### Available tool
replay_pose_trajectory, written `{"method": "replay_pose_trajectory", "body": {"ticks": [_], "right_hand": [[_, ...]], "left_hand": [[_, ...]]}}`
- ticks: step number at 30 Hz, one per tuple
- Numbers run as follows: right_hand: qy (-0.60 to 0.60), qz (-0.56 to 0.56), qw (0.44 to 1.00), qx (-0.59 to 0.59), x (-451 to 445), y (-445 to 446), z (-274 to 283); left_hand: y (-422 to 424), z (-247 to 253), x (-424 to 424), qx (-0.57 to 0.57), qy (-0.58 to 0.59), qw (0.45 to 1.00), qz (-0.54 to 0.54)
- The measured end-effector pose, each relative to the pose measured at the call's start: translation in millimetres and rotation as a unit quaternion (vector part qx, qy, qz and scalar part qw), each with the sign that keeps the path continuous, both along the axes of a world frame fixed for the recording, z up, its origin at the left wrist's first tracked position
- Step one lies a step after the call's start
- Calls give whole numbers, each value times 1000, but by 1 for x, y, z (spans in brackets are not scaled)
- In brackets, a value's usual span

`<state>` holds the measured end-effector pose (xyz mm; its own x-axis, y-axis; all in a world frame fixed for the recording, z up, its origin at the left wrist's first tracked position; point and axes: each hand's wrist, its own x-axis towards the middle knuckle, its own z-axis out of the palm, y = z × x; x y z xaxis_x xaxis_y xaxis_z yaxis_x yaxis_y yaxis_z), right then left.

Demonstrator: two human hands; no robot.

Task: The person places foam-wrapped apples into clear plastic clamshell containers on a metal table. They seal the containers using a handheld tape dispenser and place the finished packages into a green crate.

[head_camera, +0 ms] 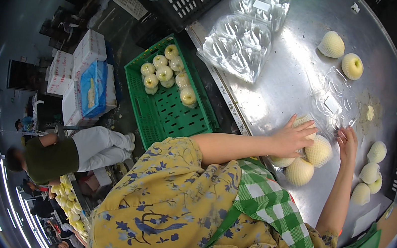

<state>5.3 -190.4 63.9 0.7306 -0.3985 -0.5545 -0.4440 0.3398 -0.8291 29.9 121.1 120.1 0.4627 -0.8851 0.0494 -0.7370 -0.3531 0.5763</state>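
My left hand (290, 137) lies spread over a pale yellow fruit in a white foam net (303, 122). That fruit is partly hidden by the fingers, and whether they grip it is unclear. Close below the hand, other netted fruits (300, 171) sit in a cluster near the table's front edge. My right hand (348, 144) is palm up with fingers apart and slightly curled. Its fingertips are at the near edge of a clear plastic clamshell tray (332, 104), which bears a white label and lies flat on the metal table (290, 81).
Two fruits (352, 66) lie beyond the tray, and several netted ones (369, 173) to the right. Stacked clear clamshells (239, 45) cover the table's left part. A green crate (167, 118) of packed fruit stands left of me. A person (52, 158) stands behind it.
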Motion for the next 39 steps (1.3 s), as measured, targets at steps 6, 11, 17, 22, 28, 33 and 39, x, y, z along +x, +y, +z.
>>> {"method": "replay_pose_trajectory", "body": {"ticks": [6, 11, 17, 22, 28, 33, 39], "right_hand": [[-86, 71, 968, -225, -10, 6, 13], [-196, 129, 788, -569, -65, 58, 39], [-127, 202, 858, -455, -152, 98, 42], [-37, -56, 998, 6, -177, 143, 45], [18, -101, 994, -39, -154, 142, 21], [28, -14, 999, -8, -139, 112, 8], [119, 115, 985, 49, -120, 83, 14]], "left_hand": [[18, -35, 9, -187, 111, 969, 118], [38, -8, 62, -268, 522, 732, 347], [14, -32, 41, -152, 472, 854, 160], [15, -57, 7, -177, 321, 904, 218], [15, -50, 9, -171, 463, 840, 226], [22, -56, 12, -183, 522, 784, 283], [43, -58, 22, -48, 528, 799, 283]]}}
